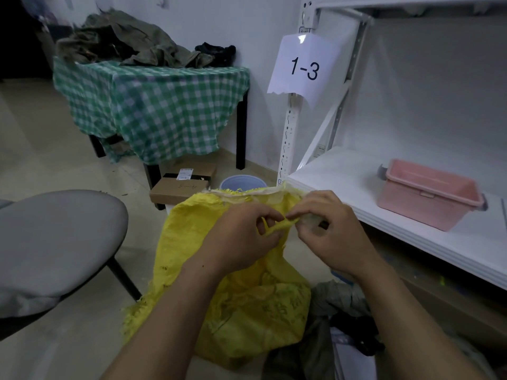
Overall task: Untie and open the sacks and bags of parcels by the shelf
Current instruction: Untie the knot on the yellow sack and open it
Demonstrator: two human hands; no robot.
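Head view: yellow sack [219, 297] stands on the floor at lower centre. Left hand [241, 237] and right hand [334, 234] both pinch the twisted yellow tie [282, 224] at its neck, fingertips curled. White shelf [411, 242] with pink tub [428, 193] and "1-3" label [304, 68] fills the right; grey chair [55, 242] sits lower left, green-checked table [153, 105] upper left, cardboard boxes [178, 187] beneath it.

Left hand [241, 237] and right hand [329, 231] pinched the neck [282, 225] of the sack [247, 311], which hung below the grip. Chair [55, 242] to its left; shelf [343, 182], bearing a tub [428, 193], to its right; bucket [242, 182], boxes [178, 189] and table [153, 105] beyond.
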